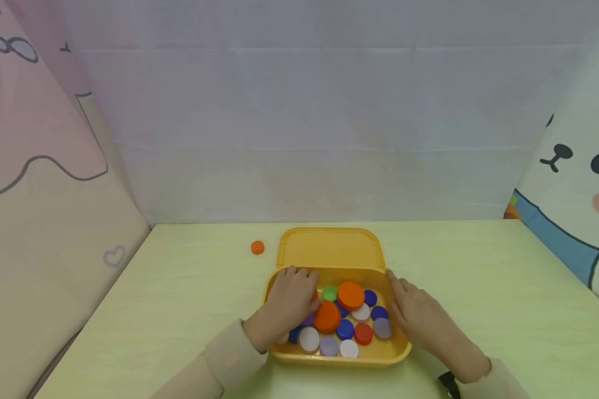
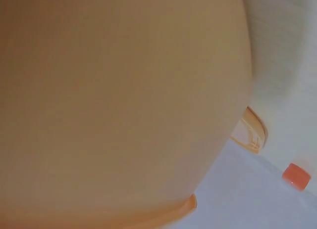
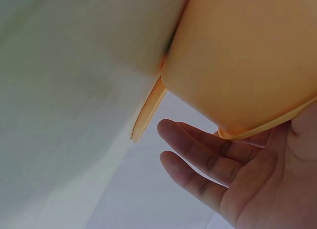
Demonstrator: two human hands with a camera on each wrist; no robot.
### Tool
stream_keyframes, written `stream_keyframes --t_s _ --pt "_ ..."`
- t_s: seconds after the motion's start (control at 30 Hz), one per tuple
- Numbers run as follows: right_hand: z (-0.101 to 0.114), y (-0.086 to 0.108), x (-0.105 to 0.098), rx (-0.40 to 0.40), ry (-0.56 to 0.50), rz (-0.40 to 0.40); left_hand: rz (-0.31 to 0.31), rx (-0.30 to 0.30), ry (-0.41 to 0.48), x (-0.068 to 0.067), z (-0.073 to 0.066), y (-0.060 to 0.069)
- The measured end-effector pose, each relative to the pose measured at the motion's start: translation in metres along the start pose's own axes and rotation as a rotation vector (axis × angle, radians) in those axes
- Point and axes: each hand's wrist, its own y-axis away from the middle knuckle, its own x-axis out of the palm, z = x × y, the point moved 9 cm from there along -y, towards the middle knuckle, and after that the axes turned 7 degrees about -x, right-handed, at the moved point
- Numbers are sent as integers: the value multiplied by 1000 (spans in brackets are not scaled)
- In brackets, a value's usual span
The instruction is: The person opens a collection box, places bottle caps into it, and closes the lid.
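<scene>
A yellow plastic box [image 1: 329, 359] stands on the table, its hinged lid [image 1: 330, 247] lying back behind it. Inside lie many round bottle caps, among them a large orange cap [image 1: 351, 296], a blue cap [image 1: 345, 329], a red cap [image 1: 363, 333] and a white cap [image 1: 309, 339]. My left hand [image 1: 290, 302] reaches over the box's left side, fingers stretched out above the caps. Its palm side is hidden; I see no cap held. Along the right rim rests my right hand [image 1: 419, 317], its fingers [image 3: 198, 145] extended outside the wall.
A small orange cap [image 1: 257, 247] lies on the pale table [image 1: 479, 277] to the left of the lid. A white cloth [image 1: 304, 111] hangs behind the table. Printed panels [image 1: 569, 183] stand at both sides.
</scene>
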Motion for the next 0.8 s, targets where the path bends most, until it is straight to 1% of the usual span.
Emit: stream_keyframes --t_s 0.07,0.2,0.3,0.43,0.63,0.8 --pt "0 0 0 -2 -2 -3 -6 -1 3 -1 1 0" --pt "0 0 -1 -5 -6 -2 -11 -11 40 -4 5 0" --pt "0 0 -1 -6 -5 -5 -25 -28 65 -11 10 0" --pt "0 0 -2 -12 -8 -20 -76 -47 92 -24 18 -1" --pt "0 0 -3 -11 -8 -23 -159 -81 132 -39 36 -3" --pt "0 0 -2 -7 -6 -14 -180 -131 121 -45 54 -6"
